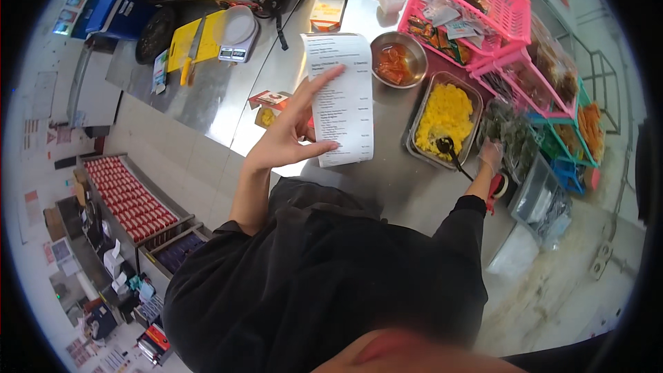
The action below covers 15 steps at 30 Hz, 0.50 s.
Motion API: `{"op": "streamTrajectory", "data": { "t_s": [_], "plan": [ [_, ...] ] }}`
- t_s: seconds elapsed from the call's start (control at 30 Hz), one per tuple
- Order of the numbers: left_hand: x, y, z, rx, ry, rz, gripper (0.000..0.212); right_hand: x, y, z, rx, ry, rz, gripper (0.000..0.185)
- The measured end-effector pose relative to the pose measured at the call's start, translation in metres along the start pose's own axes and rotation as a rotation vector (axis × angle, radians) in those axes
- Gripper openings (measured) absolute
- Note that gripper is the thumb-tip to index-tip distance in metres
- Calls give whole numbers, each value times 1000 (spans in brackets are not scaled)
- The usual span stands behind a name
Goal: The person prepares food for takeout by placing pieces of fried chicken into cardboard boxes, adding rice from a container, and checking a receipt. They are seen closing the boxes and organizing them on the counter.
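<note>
My left hand (292,132) holds a long printed paper slip (349,109) upright, its fingers and thumb at the slip's left side. Behind the hand, an opened red and white carton (269,99) with yellow food in it is partly hidden. My right hand (489,155), in a clear plastic glove, is beside clear bags of green leaves (510,132); whether it grips one cannot be told. Left of it, a clear tub of yellow food (446,111) holds a black spoon (449,150). A steel bowl (398,83) with reddish pieces in liquid stands behind the tub.
Pink plastic baskets (497,15) with packets stand at the back right, a green basket (582,153) beside them. At the back left lie a knife (194,49) on a yellow cutting board (181,36) and a digital scale (243,52). A tape roll (500,186) is near my right wrist.
</note>
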<state>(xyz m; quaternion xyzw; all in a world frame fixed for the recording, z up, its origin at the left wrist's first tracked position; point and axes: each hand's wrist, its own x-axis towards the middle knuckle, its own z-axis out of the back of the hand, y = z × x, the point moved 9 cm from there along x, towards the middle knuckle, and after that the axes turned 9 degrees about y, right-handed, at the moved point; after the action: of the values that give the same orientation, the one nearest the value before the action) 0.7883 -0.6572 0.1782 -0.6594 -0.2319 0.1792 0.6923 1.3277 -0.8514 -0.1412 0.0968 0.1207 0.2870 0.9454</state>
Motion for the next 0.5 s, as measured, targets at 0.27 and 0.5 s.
{"op": "streamTrajectory", "data": {
  "t_s": [0.27,0.5],
  "plan": [
    [40,27,-8,-51,93,-57,98,49,-67,-23,105,4,-268,51],
    [34,38,-8,-143,58,-20,103,2,-33,33,206,-112,-245,42]
  ]
}}
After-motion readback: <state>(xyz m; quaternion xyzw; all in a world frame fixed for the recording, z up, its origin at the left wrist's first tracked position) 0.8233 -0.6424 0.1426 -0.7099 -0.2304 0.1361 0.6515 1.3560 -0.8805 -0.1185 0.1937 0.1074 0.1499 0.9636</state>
